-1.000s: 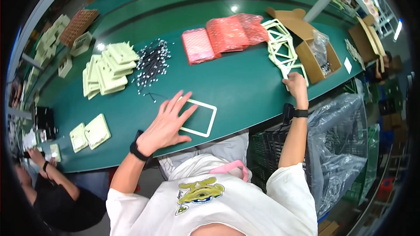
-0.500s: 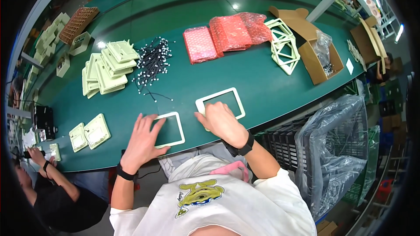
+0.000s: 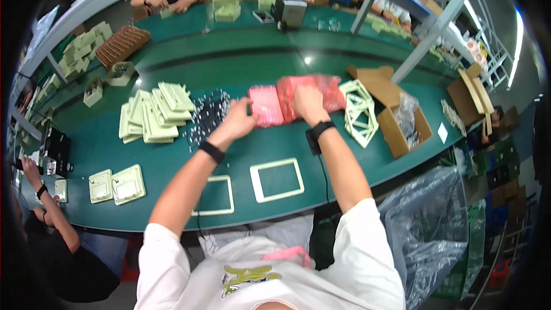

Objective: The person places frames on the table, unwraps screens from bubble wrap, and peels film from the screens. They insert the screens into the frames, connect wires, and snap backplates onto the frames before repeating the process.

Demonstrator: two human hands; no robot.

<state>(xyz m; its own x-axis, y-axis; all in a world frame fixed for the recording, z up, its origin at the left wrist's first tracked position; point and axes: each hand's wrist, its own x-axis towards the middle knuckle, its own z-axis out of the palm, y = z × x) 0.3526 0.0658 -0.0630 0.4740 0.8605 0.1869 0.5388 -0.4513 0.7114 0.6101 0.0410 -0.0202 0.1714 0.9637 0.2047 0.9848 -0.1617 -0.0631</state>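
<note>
My left hand [image 3: 239, 120] is at the left edge of a flat pink bubble-wrap pouch [image 3: 266, 107], thumb and fingers apart; whether it touches the pouch is hard to tell. Beside it lies a heap of short black cables with white ends [image 3: 208, 116]. Over the larger red bubble-wrap bag [image 3: 330, 89], my right hand [image 3: 309, 103] bends its fingers onto the wrap, the fingertips partly hidden. Two pale rectangular frames lie in front of me: one [image 3: 257, 187] in full view, the other [image 3: 232, 196] partly behind my left forearm.
Stacked pale green housings [image 3: 155, 115] stand left of the cables, with two more housings [image 3: 127, 185] nearer. Openwork pale frames [image 3: 360, 116] and an open cardboard box [image 3: 404, 132] are at right. A plastic-lined crate [image 3: 425, 218] stands beside the table. Co-workers sit left and opposite.
Both hands have left the two pale frames and reached forward across the table, the left toward the pink pouch, the right onto the red bag. The view has shifted, showing more of the far side.
</note>
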